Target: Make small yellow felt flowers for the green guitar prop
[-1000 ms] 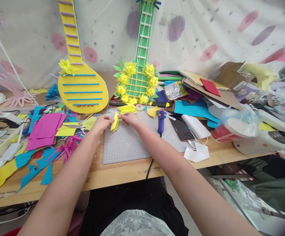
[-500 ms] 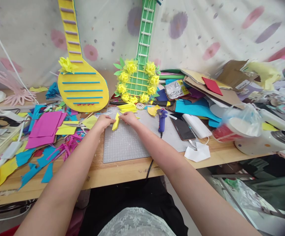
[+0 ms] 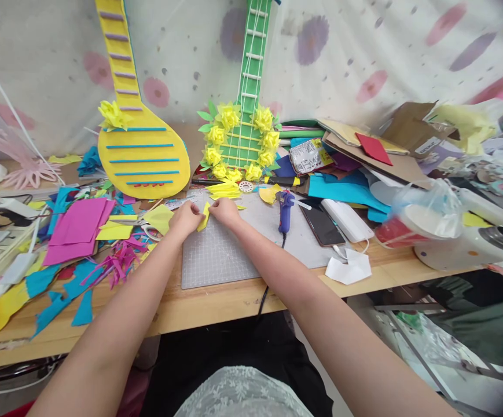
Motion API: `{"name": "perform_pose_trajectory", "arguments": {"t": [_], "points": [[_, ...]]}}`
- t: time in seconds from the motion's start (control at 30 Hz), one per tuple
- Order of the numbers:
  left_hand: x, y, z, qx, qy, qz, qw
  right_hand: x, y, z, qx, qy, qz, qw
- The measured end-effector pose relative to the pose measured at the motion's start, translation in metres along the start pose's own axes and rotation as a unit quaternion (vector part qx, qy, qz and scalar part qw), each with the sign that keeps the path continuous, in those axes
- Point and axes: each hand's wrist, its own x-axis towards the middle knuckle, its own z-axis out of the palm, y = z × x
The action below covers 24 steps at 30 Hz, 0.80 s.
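A small folded strip of yellow paper (image 3: 205,218) is pinched between my two hands over the grey cutting mat (image 3: 223,260). My left hand (image 3: 187,218) grips its left side, and my right hand (image 3: 225,212) has its right side near the top. Both sets of fingers are closed; the fingertips are partly hidden. Just behind my hands lies a pile of yellow paper pieces (image 3: 224,190), beside a small white ring (image 3: 246,186). A purple glue gun (image 3: 285,211) stands on the mat to the right.
A yellow lute-shaped craft (image 3: 144,153) and a green one with yellow flowers (image 3: 242,139) lean at the back. Left are scissors (image 3: 147,226), magenta sheets (image 3: 75,231) and scraps. Right are a phone (image 3: 324,225), a white power bank (image 3: 347,220) and a bagged cup (image 3: 425,223).
My hands have come slightly closer together around the yellow strip, and less of it shows. The view has shifted slightly.
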Motion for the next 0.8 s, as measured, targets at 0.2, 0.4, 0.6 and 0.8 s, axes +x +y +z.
{"name": "perform_pose_trajectory", "arguments": {"t": [0.2,0.4,0.6,0.8], "points": [[-0.019,-0.003,0.018,0.156,0.085,0.184,0.967,-0.002,0.001,0.006,-0.031,0.016,-0.021,0.999],[-0.021,-0.013,0.031,0.169,0.129,0.234,0.949,-0.004,0.002,0.009,-0.057,0.029,-0.038,0.997],[-0.013,-0.018,0.035,0.158,0.105,0.262,0.946,-0.008,-0.001,0.009,-0.078,0.037,-0.037,0.996],[-0.015,-0.019,0.037,0.179,0.088,0.255,0.946,-0.014,-0.003,0.008,-0.091,0.045,-0.037,0.994]]}}
